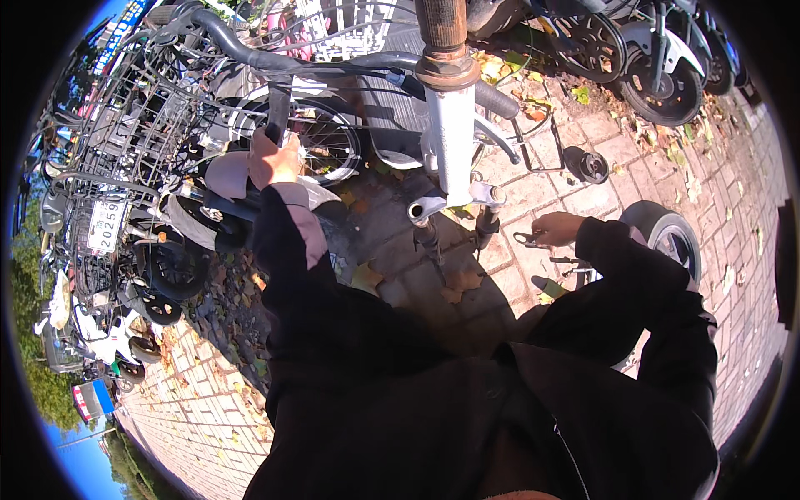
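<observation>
My left hand (pixel 275 160) is closed around the stem (pixel 279 104) of a black bicycle handlebar (pixel 242 52). The bar's cables and a brake lever hang along it, and its right-hand grip (pixel 498 100) passes behind a white tube (pixel 450 146). That tube has a rusty upper section (pixel 442 29). At its lower end is a silver crown (pixel 429 207) with two dark legs below it. To the right of the crown, my right hand (pixel 557 228) is closed on a small dark thing with a loop-shaped end (pixel 525 239); its exact kind is unclear.
A small wheel (pixel 673 237) lies on the brick paving by my right forearm. Past my right hand are a black round part (pixel 592 167) and a thin dark metal frame (pixel 546 154). Parked bikes with wire baskets (pixel 125 133) crowd the left; scooters (pixel 662 79) stand far right.
</observation>
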Motion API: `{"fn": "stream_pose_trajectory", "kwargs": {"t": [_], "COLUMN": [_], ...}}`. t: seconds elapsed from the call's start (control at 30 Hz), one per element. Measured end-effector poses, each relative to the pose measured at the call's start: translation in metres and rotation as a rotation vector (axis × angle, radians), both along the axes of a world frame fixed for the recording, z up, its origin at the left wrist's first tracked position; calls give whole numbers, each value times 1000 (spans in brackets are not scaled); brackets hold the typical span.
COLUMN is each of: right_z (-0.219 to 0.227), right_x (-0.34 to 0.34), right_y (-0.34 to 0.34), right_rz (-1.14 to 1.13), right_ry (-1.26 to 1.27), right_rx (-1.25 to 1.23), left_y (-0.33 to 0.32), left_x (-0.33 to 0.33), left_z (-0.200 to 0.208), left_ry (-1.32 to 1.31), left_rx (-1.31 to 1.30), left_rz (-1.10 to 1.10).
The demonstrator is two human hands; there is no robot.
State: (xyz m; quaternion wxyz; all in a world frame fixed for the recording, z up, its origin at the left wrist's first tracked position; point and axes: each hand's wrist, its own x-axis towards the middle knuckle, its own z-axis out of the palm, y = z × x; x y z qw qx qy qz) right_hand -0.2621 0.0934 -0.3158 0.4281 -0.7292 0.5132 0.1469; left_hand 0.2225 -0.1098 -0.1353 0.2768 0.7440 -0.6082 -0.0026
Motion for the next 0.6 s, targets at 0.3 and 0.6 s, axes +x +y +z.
{"fn": "stream_pose_trajectory", "kwargs": {"t": [0.3,0.6], "right_z": [-35,243], "right_x": [-12,20], "right_y": [-11,-42], "right_rz": [-50,-642], "right_ry": [-6,-827], "right_rx": [-103,-691], "left_y": [116,128], "left_x": [-140,-182], "left_z": [84,153], "left_ry": [828,500], "left_rx": [-328,-195], "left_rz": [-882,-800]}}
